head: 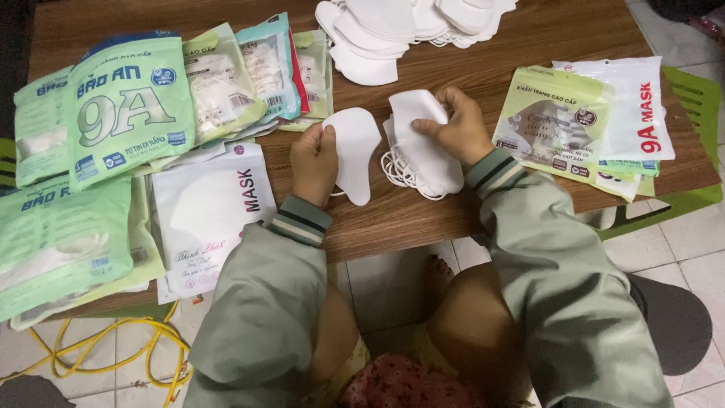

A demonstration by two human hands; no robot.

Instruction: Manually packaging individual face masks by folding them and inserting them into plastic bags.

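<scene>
- head view: the left hand (pixel 313 162) pinches one white face mask (pixel 355 151) by its edge, thumb on top; the mask lies mostly flat on the brown wooden counter (pixel 393 219), just beside the other hand
- the right hand (pixel 453 128) is closed around a small stack of masks (pixel 423 155), fingers curled over the top one; the elastic ear loops spill out loose at the bottom left of the stack
- if I were doing this I'd keep the pinch right at the mask's rim and lift slowly; those loops look like they'd snag on each other, so holding the stack down firmly with the right hand seems the smart move
- the single mask is plain white, soft looking, curved like a folded cup with one rounded lobe; no creases that I can make out
- around it: a pile of loose white masks (pixel 393 30) at the far edge; green packets (pixel 113 106) and a white packet (pixel 208 211) on the left; more packets (pixel 596 121) on the right
</scene>
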